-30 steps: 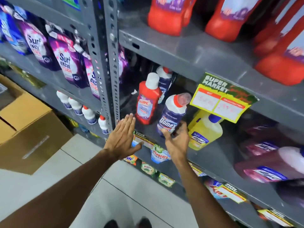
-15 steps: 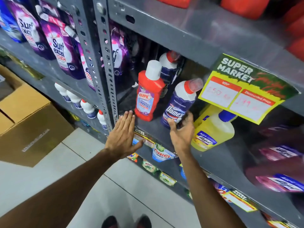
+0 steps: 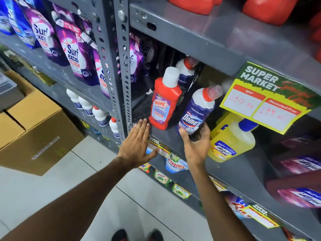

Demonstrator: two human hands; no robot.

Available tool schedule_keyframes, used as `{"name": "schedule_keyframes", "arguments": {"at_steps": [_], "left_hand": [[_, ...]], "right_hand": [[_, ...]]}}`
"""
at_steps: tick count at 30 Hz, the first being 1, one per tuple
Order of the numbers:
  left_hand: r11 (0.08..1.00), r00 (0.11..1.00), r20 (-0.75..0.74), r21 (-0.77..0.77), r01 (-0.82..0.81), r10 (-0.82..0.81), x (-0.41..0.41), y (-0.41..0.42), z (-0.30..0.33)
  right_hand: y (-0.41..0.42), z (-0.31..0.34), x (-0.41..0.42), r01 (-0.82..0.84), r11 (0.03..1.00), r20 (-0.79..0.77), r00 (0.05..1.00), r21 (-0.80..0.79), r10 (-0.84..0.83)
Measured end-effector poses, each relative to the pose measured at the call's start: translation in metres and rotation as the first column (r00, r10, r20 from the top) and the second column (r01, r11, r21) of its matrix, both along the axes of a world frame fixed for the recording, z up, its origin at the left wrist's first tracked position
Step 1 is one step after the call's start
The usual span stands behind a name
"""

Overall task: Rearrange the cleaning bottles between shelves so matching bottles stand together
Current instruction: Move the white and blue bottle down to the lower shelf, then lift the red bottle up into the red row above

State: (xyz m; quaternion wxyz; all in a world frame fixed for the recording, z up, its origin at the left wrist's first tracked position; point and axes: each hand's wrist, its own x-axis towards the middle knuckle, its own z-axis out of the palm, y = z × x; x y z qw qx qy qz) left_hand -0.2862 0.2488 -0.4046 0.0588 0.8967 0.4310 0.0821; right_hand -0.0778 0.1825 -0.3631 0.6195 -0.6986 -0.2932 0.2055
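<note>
A blue Domex bottle (image 3: 198,110) with a red cap leans at the front of the grey middle shelf (image 3: 250,173). My right hand (image 3: 196,146) wraps its base, thumb on the left and fingers on the right. A red Harpic bottle (image 3: 165,105) stands just left of it, and a second Domex bottle (image 3: 187,73) stands behind that. A yellow bottle (image 3: 232,141) sits to the right. My left hand (image 3: 137,145) lies flat and open at the shelf edge, below the Harpic, holding nothing.
Several small white-and-blue bottles (image 3: 86,106) line the lower left shelf. Purple Surf Excel pouches (image 3: 74,54) fill the left bay, red jugs (image 3: 267,9) the top shelf, pink bottles (image 3: 298,164) the right. A price sign (image 3: 267,96) hangs over the yellow bottle. Cardboard boxes (image 3: 34,119) stand on the floor.
My right hand has carried the Domex bottle up and in beside the Harpic. The left hand has stayed at the shelf edge. The view has drawn closer.
</note>
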Motion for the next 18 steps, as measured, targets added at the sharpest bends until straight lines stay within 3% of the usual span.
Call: {"name": "schedule_keyframes", "arguments": {"at_steps": [4, 12, 18], "left_hand": [[1.000, 1.000, -0.019, -0.024, -0.001, 0.000, 0.000, 0.002, 0.001], [1.000, 1.000, -0.014, -0.024, 0.001, -0.002, 0.001, 0.002, -0.001], [1.000, 1.000, 0.018, -0.026, 0.014, -0.014, 0.000, 0.003, -0.004]], "right_hand": [[-0.028, 0.010, -0.034, 0.128, 0.992, 0.141, 0.982, 0.013, -0.128], [0.003, 0.019, -0.071, -0.179, 0.979, 0.218, 0.956, -0.097, 0.197], [0.050, 0.025, -0.075, -0.147, 0.983, 0.228, 0.959, -0.107, 0.168]]}}
